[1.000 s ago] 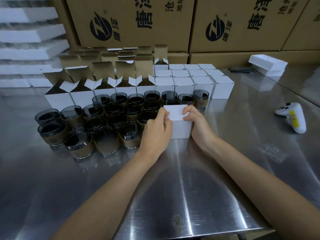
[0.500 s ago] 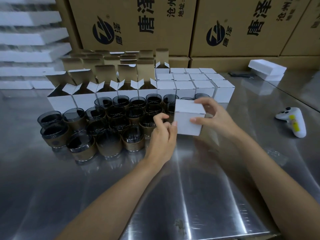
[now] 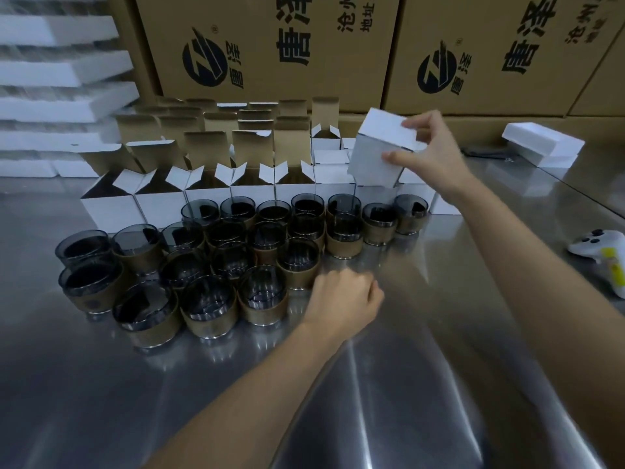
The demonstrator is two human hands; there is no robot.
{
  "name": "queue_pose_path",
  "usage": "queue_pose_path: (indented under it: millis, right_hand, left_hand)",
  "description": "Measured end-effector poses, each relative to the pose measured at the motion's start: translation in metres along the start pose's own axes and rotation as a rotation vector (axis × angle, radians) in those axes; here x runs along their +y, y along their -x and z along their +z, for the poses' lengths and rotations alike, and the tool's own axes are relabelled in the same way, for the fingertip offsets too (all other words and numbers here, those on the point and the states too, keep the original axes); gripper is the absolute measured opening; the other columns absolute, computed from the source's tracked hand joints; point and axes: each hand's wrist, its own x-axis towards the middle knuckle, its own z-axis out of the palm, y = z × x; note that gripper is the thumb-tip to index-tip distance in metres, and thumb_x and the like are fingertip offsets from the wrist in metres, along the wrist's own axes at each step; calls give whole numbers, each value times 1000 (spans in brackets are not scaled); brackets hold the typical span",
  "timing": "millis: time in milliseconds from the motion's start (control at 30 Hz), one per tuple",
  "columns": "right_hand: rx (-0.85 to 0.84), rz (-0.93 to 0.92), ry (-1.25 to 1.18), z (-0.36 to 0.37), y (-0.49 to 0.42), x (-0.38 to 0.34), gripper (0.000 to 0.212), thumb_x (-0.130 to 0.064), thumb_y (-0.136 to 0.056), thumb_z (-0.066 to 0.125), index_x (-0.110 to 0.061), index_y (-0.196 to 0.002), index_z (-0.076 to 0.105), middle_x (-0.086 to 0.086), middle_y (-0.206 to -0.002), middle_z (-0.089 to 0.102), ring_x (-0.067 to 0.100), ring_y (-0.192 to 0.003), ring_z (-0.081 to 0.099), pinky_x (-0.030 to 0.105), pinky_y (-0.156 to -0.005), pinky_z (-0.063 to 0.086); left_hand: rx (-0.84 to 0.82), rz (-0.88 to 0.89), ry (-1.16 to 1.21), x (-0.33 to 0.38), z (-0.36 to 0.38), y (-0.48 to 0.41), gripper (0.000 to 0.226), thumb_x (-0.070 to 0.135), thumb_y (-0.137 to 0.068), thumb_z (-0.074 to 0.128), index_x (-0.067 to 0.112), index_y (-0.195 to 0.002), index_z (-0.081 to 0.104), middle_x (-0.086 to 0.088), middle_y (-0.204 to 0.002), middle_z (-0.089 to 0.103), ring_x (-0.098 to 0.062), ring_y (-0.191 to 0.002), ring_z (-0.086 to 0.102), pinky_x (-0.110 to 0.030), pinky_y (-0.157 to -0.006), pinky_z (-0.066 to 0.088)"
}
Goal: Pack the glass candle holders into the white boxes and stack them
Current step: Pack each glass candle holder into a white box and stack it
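Note:
My right hand (image 3: 436, 154) grips a closed white box (image 3: 378, 154), lifted and tilted above the rows of closed white boxes (image 3: 329, 174) at the back of the steel table (image 3: 406, 384). My left hand (image 3: 341, 299) hovers low over the table with its fingers curled and holds nothing, just right of the cluster of smoky glass candle holders (image 3: 209, 262) with brown bands. Behind the holders stand several open white boxes (image 3: 159, 201) with flaps up.
Large printed cardboard cartons (image 3: 270, 45) wall off the back. White foam sheets (image 3: 50, 96) are stacked at the far left. A white foam piece (image 3: 544, 143) lies at the back right and a white game controller (image 3: 602, 255) at the right edge.
My right hand has lifted the closed box off the table, up and back to the right, above the closed boxes. My left hand has let go of it and stayed low near the holders.

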Motion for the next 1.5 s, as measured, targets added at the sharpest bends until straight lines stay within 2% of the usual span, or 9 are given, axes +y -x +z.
queue_pose_path:
  millis: [100,200,267,533,733,933,1100,1267,1500]
  right_hand:
    - [-41,-81,171,22,-40,10,69,-14,-74,76,-14,-133,39,6,-131,31,13,-114,36,2,-82,38]
    - [-114,-174,354,44,-72,20,78,-10,-69,78,-9,-136,39,12,-135,29,22,-122,34,31,-107,35]
    - [-120,-212,408,56,-89,26,78,-7,-68,77,-10,-137,41,12,-139,32,26,-127,32,35,-109,30]
    - [-48,-152,322,96,-132,43,77,0,-77,72,-14,-144,38,9,-149,30,25,-137,31,20,-105,21]
    - [-91,-147,313,106,-142,60,61,-3,-81,71,-8,-137,47,14,-148,28,25,-138,30,9,-96,19]
    - [-168,-160,354,107,-151,67,54,-8,-91,65,-12,-142,45,11,-155,21,25,-141,27,7,-95,20]
    - [-191,-162,369,109,-157,70,50,-4,-95,57,-11,-143,43,11,-157,16,27,-139,28,6,-92,25]
    - [-258,-147,395,116,-162,72,49,-2,-98,52,-16,-144,43,9,-162,6,25,-148,13,7,-100,16]
    - [-310,-201,394,115,-164,69,45,-3,-97,54,-14,-140,47,11,-153,19,25,-134,34,10,-94,28]
  left_hand:
    - [4,-7,-21,-1,1,-7,30,30,-94,45,12,-81,65,-14,-75,66,-36,-72,62,-33,-58,28]
    - [-17,-14,-20,-2,1,-15,27,28,-92,46,13,-76,61,-12,-73,65,-35,-69,62,-32,-57,28]
    - [-23,-13,-22,-2,2,-16,26,27,-91,47,14,-71,58,-12,-69,64,-35,-65,61,-32,-56,27]
    - [-45,12,8,-6,4,-18,27,29,-94,43,14,-77,58,-13,-73,65,-37,-67,62,-33,-55,28]
    - [-93,8,21,-7,4,-21,27,31,-97,38,16,-82,55,-13,-79,65,-34,-71,61,-34,-57,30]
    - [-100,3,50,-7,4,-22,23,31,-97,37,21,-77,43,-13,-79,65,-35,-71,61,-34,-56,27]
    - [-74,23,49,-8,5,-21,24,30,-95,40,20,-75,46,-13,-74,65,-34,-66,61,-33,-54,28]
    - [-42,32,15,-7,6,-21,27,30,-93,43,15,-74,56,-12,-68,64,-33,-60,61,-31,-51,26]
    - [-24,24,55,-7,5,-21,25,30,-94,42,17,-74,52,-12,-71,64,-34,-63,60,-32,-53,28]
